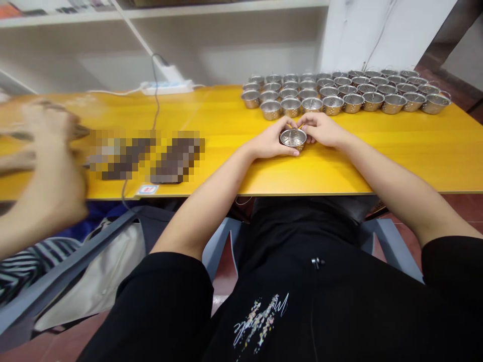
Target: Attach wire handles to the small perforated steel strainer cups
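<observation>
A small round metal strainer basket (293,140), with holes in its wall and bottom, is held a little above the yellow table near its front edge. My left hand (274,139) is closed around its left side, thumb along the front and fingers behind. At the far right rim, the bent fingers of my right hand (319,129) pinch the basket's edge; whether a bit of wire handle is between them is too small to tell. Just behind both hands stand rows of similar metal baskets (312,105), many with thin wire handles.
On the yellow table (222,115), two blurred-out dark objects (176,158) lie left of me. A white power strip (168,88) with cables sits at the back. At far left, another person's hands (51,123) move, smeared. White shelving (234,50) rises behind the table.
</observation>
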Motion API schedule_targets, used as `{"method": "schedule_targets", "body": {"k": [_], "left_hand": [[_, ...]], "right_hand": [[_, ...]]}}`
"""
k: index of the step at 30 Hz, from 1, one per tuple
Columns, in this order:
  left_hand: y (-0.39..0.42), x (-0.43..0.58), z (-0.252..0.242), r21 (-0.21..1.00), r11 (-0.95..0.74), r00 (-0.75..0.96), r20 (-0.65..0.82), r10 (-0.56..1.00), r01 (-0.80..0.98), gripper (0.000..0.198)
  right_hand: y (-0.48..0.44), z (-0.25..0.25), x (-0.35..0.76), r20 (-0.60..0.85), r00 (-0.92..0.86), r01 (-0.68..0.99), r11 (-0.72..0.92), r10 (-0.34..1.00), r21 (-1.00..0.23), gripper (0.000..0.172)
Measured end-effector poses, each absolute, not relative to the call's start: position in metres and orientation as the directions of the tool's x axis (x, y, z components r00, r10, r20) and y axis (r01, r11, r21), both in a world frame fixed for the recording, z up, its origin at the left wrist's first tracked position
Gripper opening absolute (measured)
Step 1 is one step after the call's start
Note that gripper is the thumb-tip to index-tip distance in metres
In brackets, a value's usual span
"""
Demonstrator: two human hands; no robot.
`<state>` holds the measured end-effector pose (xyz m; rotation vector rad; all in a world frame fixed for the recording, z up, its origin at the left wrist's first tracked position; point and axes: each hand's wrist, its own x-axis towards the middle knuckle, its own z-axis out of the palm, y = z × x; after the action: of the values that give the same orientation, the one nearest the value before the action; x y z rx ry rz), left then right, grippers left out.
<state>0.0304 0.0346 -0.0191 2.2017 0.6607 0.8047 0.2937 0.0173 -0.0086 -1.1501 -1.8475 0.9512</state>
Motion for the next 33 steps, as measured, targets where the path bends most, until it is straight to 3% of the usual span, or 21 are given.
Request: {"method": "schedule_targets", "body": {"k": [10,17,29,33], "left_hand": [[0.0328,0.0305,-0.0178,0.755,-0.622,0.684,0.343,0.644,0.208,0.114],[0.0323,0.0312,-0.0181,0.731,-0.650,0.676,0.372,0.636,0.208,0.111],[0.0368,0.0285,-0.0202,0.725,-0.646,0.672,0.357,0.649,0.239,0.115],[0.0349,0.0283,-0.0186,0.729,-0.641,0.671,0.353,0.652,0.240,0.116]], "right_hand": [[0.0155,-0.0073,0.2930,0.207,-0.324,0.380,0.327,0.923,-0.865,0.010],[0.0132,-0.0067,0.2919,0.219,-0.315,0.414,0.342,0.923,-0.844,0.020],[0.0135,-0.0056,0.2928,0.217,-0.323,0.389,0.338,0.921,-0.857,0.010],[0.0120,-0.0033,0.2913,0.199,-0.318,0.400,0.322,0.927,-0.858,0.014]]}}
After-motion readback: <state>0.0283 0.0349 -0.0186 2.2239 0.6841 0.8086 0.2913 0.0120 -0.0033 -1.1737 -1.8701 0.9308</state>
